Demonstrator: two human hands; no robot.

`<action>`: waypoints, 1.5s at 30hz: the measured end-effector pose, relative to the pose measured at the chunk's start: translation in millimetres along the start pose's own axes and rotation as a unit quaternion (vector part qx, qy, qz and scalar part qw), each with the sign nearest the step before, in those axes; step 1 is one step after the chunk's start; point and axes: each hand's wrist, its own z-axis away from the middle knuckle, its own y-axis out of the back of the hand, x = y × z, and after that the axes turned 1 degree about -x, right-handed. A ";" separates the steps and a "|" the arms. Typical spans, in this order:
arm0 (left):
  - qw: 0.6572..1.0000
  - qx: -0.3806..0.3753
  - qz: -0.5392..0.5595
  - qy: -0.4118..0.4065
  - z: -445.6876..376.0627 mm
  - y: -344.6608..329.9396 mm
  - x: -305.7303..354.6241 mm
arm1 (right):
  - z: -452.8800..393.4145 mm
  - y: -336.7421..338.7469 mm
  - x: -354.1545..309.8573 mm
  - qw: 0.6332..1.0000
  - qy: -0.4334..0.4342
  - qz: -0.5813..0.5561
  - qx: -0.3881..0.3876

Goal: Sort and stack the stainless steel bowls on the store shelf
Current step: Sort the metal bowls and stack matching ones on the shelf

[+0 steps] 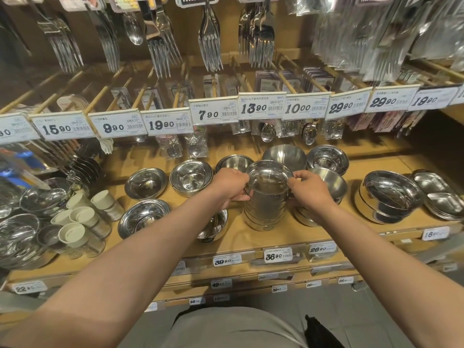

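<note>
Stack of steel bowls (266, 209) stands upright on the wooden shelf (276, 237), centre front, long axis vertical, mouths facing up. Top bowl (268, 178) sits level on the stack. Left hand (229, 185) grips the top bowl's left rim, fingers curled. Right hand (310, 188) pinches the right rim. Single bowls (146, 183) lie to the left, mouths up; divided trays (442, 197) at far right.

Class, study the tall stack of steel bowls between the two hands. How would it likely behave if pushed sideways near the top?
The tall stack of bowls is narrow for its height, so it would probably tip or shear apart. Its polished metal looks slippery, so bowls may slide. Both hands, left and right, steady its top, which suggests wobble.
</note>
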 end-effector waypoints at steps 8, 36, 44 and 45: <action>1.000 -0.003 -0.008 0.005 0.5 0.2 2.5 | 1.1 1.8 -0.6 1.000 -0.006 -0.007 -0.017; 0.991 0.105 -0.024 -0.079 33.8 106.1 5.7 | 23.2 -2.2 -54.8 0.987 0.152 0.046 0.035; 0.981 0.170 -0.038 -0.083 61.9 157.1 -24.7 | 41.7 -69.3 -73.6 0.979 0.182 0.003 -0.095; 0.980 0.175 -0.033 -0.083 64.4 162.7 -30.5 | 42.9 -79.6 -74.6 0.977 0.182 0.006 -0.112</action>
